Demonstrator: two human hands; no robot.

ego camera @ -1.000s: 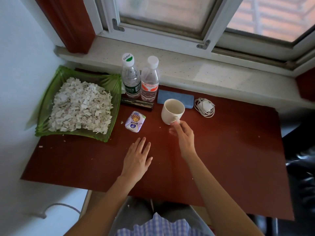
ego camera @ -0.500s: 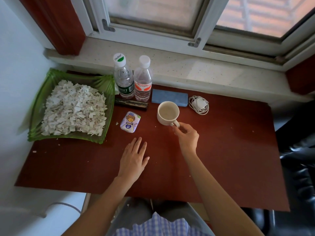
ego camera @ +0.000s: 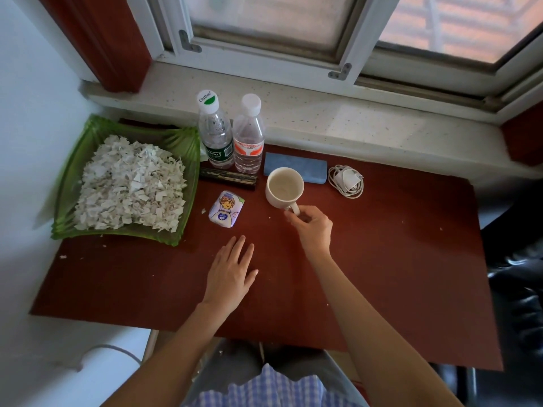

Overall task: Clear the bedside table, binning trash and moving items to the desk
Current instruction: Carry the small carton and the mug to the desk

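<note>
A white mug (ego camera: 283,188) stands upright on the red-brown desk (ego camera: 396,259), empty inside. My right hand (ego camera: 313,229) pinches its handle from the near side. My left hand (ego camera: 232,273) lies flat on the desk with fingers spread, holding nothing. A small tissue pack (ego camera: 226,212) lies left of the mug. Behind it stand two clear water bottles (ego camera: 216,136) (ego camera: 248,139), with a dark flat case (ego camera: 227,177) in front of them. A blue case (ego camera: 295,171) and a white charger with coiled cable (ego camera: 346,180) lie behind and right of the mug.
A green tray (ego camera: 73,171) heaped with torn paper scraps fills the desk's left end against the white wall. A stone window sill (ego camera: 323,118) runs behind the desk. A black chair (ego camera: 517,283) is at the right. Paper crumbs dot the desk.
The mug came down from a tilted, lifted pose to stand flat on the desk, my right hand still at its handle. My left hand stayed put.
</note>
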